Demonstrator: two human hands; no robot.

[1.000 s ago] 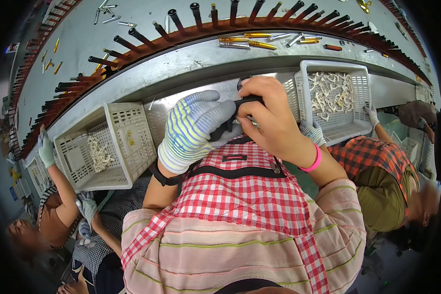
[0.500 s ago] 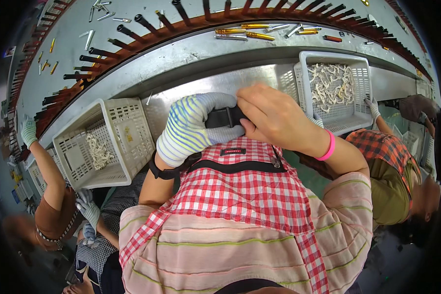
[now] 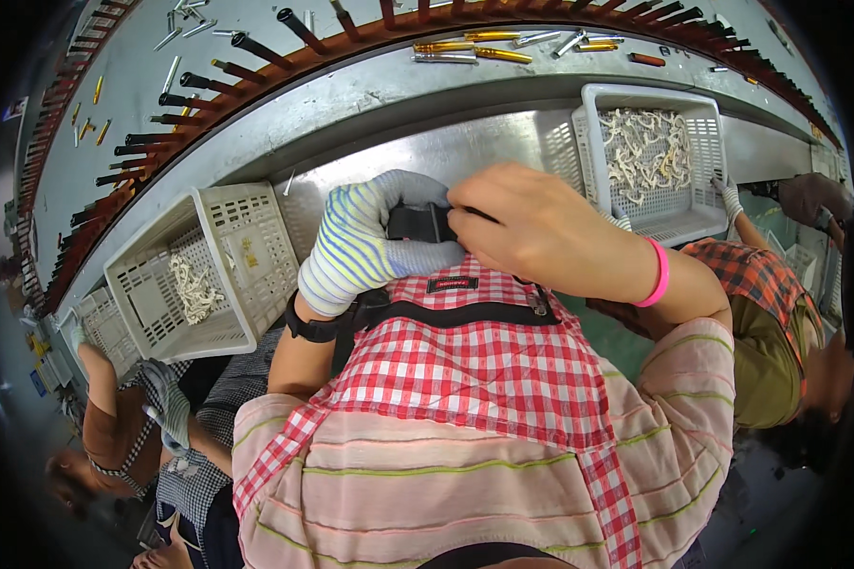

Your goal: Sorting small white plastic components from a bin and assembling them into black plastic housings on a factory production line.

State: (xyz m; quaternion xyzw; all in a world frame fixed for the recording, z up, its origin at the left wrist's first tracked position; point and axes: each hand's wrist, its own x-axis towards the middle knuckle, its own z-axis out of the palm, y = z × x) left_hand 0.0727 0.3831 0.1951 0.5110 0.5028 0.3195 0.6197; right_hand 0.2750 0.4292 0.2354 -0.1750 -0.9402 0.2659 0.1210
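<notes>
My left hand (image 3: 359, 243), in a striped knit glove with grey-coated fingers, curls its thumb and fingers around a flat black rectangular piece (image 3: 416, 224). A raised edge crosses the piece, but its kind cannot be made out. My bare right hand (image 3: 517, 223) has its fingers bent and pinched together at the right end of the same piece. Those fingers hide that end and whatever they grip there. Both hands are held close together in front of my red-and-white checked apron (image 3: 474, 379).
White plastic baskets of pale, stringy pieces stand left (image 3: 228, 275) and right (image 3: 655, 223). Beyond the metal ledge (image 3: 370, 109) runs a curved rack of dark upright pegs (image 3: 247, 85), with gold and silver tubes (image 3: 474, 52) nearby. Co-workers sit at left (image 3: 114, 427) and right (image 3: 764, 332).
My hands and the black piece have shifted slightly left, and my right fingers cover its right end differently. The pegs show displaced along the rack. At left, a co-worker's gloved hand is lower.
</notes>
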